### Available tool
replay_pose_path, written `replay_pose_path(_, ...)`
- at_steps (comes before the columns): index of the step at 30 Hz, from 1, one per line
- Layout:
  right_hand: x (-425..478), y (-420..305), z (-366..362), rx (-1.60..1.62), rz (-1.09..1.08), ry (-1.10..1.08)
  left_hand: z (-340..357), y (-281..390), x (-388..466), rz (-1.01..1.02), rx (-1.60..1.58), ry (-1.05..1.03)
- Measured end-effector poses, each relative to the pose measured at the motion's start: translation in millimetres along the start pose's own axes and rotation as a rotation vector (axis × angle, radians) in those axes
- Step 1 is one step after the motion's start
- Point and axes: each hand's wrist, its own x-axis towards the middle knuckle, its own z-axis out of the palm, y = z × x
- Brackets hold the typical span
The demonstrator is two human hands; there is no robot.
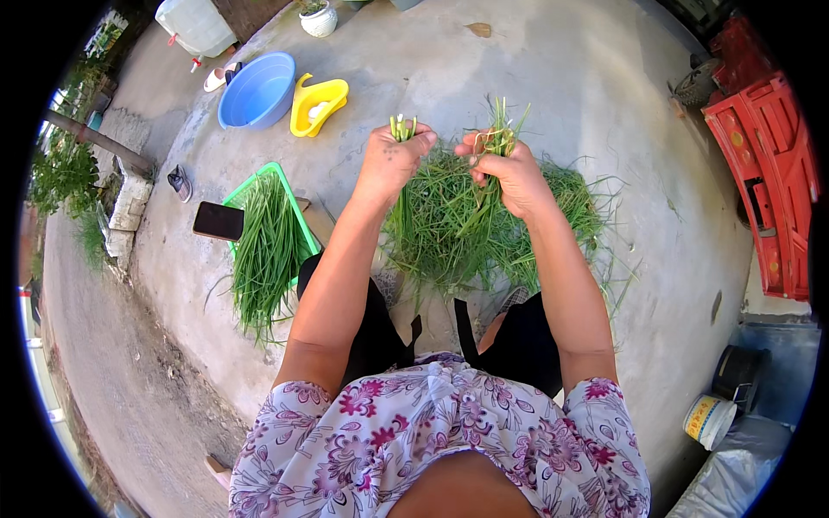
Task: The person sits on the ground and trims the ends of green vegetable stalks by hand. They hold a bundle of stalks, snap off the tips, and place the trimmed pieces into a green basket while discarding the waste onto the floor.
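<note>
My left hand point(398, 158) is closed around a small bunch of green chives point(403, 128), pale cut ends up and blades hanging below the fist. To its right, my right hand point(502, 165) grips a messier tuft of grassy stalks point(500, 129) with some yellowed strands and pale root ends. The two hands are apart, level with each other. Beneath them a loose heap of green grassy leaves point(453, 233) spreads over the concrete. Left of my knees, a bright green plastic basket point(301, 217) holds a neat pile of long chives point(265, 259) that droops over its near edge.
A dark-screened phone point(218, 221) rests by the basket's left edge. Further off are a blue basin point(259, 90), a yellow plastic scoop-like container point(327, 97) with something white inside, and a shoe point(180, 183). Red plastic panels point(767, 188) and a white bucket point(709, 421) stand at right.
</note>
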Motion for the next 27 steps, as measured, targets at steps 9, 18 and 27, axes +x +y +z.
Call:
replay_pose_path(9,3,-13,-11,0.479,-0.131,0.074,24,-10,-17,-0.316,-0.013,-0.357)
replay_pose_path(18,3,10,3,0.244,-0.139,0.152,44,-10,-24,-0.171,0.085,-0.156)
replay_pose_path(27,1,-6,-3,0.236,-0.135,0.159,-15,-16,9,0.205,0.313,0.182)
